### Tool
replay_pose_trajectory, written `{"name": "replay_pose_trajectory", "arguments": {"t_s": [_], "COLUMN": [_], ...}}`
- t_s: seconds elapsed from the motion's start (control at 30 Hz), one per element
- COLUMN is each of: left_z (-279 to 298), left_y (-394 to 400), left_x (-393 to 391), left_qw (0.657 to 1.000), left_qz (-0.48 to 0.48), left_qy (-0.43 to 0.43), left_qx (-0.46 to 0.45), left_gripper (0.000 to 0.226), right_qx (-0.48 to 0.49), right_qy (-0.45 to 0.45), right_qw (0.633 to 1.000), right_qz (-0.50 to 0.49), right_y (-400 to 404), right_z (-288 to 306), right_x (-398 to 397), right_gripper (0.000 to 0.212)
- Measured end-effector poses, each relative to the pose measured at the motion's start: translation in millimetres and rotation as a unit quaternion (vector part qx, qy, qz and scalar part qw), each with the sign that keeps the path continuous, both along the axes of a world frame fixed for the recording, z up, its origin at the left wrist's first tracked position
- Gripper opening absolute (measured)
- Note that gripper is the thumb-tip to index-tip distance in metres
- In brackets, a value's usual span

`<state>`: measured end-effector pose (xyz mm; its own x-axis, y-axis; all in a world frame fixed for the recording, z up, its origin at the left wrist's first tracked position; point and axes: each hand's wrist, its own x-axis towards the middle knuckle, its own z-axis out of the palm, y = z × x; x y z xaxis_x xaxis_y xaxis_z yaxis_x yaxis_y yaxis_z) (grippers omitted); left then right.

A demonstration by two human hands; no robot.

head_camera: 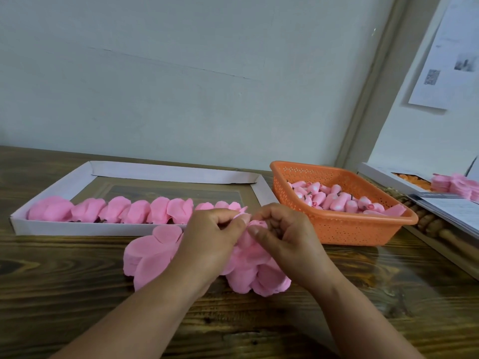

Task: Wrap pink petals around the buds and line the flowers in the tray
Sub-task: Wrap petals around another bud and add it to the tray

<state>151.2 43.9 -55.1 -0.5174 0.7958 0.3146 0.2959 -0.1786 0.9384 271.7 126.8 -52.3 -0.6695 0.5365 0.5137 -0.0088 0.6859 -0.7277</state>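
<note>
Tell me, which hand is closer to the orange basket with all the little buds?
The right hand. It works just beside the orange basket, close to its near left wall. The left hand is farther away on the other side, in front of the white tray.

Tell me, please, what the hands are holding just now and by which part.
Both the left hand and right hand pinch one pink flower at its top, wrapping a petal there; its stem end is hidden.

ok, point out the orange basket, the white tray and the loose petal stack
orange basket (363,226), head view, front wall
white tray (77,228), head view, near wall
petal stack (150,255), head view, top sheet, left of the hands
</note>
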Motion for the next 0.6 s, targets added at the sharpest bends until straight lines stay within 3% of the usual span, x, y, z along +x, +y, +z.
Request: {"name": "replay_pose_trajectory", "arguments": {"t_s": [0.23, 0.5, 0.6], "left_z": [4, 2, 0], "left_y": [-2, -1, 0], "left_x": [2, -3, -8], "left_qw": [0.999, 0.999, 0.998], "left_qz": [-0.032, -0.039, -0.06], "left_qy": [-0.026, -0.036, -0.031], "left_qx": [-0.003, -0.004, -0.004], "left_gripper": [0.044, 0.027, 0.031], "right_qx": [-0.019, -0.024, -0.046], "right_qy": [0.014, 0.019, 0.024], "right_qw": [0.999, 0.999, 0.998], "right_qz": [-0.022, -0.04, -0.026], "right_y": [1, 1, 1], "right_z": [0, 2, 3], "right_x": [0, 1, 2], "right_gripper": [0.016, 0.017, 0.014]}}
